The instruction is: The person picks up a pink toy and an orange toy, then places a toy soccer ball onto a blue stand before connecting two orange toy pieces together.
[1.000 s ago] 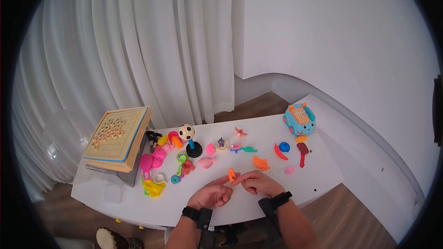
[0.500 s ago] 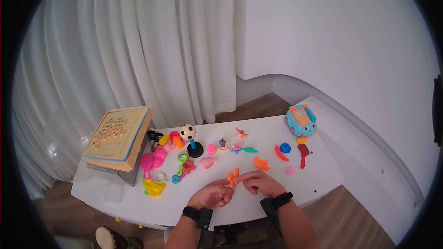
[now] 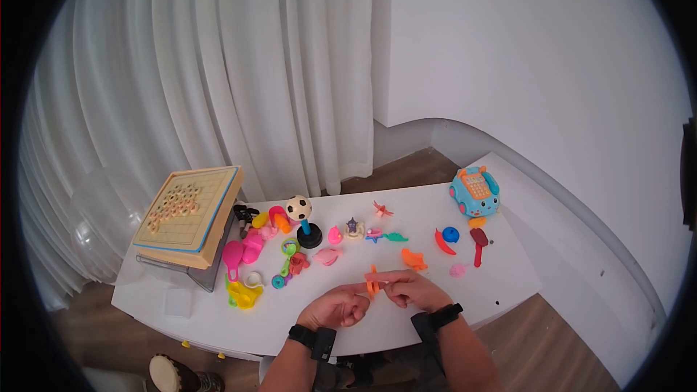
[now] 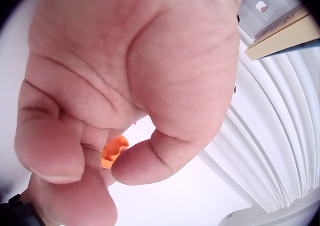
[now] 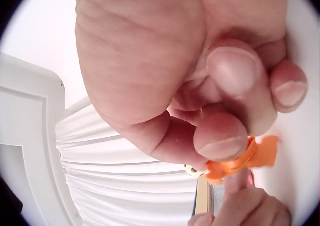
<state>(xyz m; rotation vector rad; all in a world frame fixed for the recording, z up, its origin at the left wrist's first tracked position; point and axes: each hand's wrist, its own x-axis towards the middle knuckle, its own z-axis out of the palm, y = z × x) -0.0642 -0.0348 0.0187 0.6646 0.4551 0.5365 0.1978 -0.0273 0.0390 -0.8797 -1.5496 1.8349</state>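
A small orange toy piece (image 3: 372, 288) is at the extended index finger of my left hand (image 3: 335, 306), above the white table (image 3: 425, 319). The other left fingers are curled in towards the palm. My right hand (image 3: 415, 290) comes from the right, its index finger pointing across the top of the piece. In the right wrist view the orange piece (image 5: 264, 152) appears ring-like, with the left fingertip reaching up to it. The left wrist view shows orange (image 4: 115, 151) beyond the curled fingers and thumb. Part of the piece is hidden by fingers.
An orange toy (image 3: 414, 259) lies just beyond my right hand. A soccer-ball stand (image 3: 308, 234), a pink toy (image 3: 328, 256) and several colourful pieces spread leftwards. A board-game box (image 3: 185, 214) stands at far left, a blue toy phone (image 3: 475, 192) at back right.
The orange piece has turned at the left fingertip, showing different sides. My right index finger has shifted from beside it to across its top. Left hand stays nearly in place.
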